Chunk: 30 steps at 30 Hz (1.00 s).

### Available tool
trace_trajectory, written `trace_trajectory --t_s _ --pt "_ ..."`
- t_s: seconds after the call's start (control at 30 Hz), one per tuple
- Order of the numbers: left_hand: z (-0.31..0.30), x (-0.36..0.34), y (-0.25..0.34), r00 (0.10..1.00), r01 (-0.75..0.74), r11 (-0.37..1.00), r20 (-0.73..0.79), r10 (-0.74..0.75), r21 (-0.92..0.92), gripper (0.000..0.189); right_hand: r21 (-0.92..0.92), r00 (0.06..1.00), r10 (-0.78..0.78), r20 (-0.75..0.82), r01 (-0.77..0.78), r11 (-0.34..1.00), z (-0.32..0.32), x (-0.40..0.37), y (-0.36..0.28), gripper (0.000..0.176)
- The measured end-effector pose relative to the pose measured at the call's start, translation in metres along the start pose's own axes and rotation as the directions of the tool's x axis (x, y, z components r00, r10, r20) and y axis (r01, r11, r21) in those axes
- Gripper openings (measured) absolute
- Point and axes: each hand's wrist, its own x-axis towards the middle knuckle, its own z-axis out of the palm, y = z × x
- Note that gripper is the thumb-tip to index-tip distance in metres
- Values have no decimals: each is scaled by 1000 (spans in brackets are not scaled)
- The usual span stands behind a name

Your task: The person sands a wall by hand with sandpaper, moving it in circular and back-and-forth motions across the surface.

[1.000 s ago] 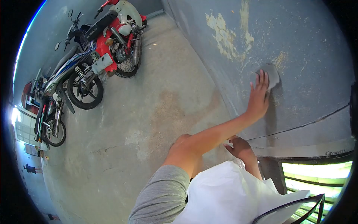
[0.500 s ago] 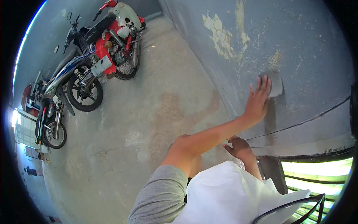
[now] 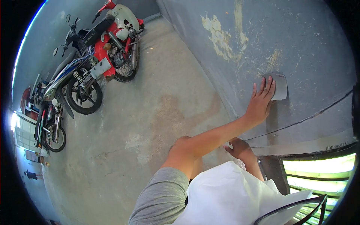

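Left hand (image 3: 260, 103) pressing, fingers spread flat, on grey rectangular paper sheet (image 3: 280, 87) against blue-grey painted wall (image 3: 318, 45); sheet poking out right of fingertips. Right hand (image 3: 240, 148) sitting nearer, curled, can't tell grip.

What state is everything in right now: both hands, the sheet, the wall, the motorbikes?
wall: grey paint flaked and scratched in patches.
grey sheet: pressed flat against the wall.
left hand: open, fingers spread on the grey sheet.
right hand: low by the wall's foot, grip unclear.
motorbikes: parked side by side on the concrete floor.
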Motion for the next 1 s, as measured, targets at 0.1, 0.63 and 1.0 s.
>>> trace_trajectory --t_s 0.1,0.63,1.0 --pt "-7 -11 12 983 -109 989 161 92 102 84 28 1000 6 -7 -5 1000 4 -2 2 46" --pt "-5 -19 11 972 -162 982 189 142 95 83 -47 1000 25 -12 -25 999 12 -3 6 41" --pt "-1 -15 -5 966 -221 955 181 185 200 80 0 1000 24 -13 -24 1000 17 -11 16 42"
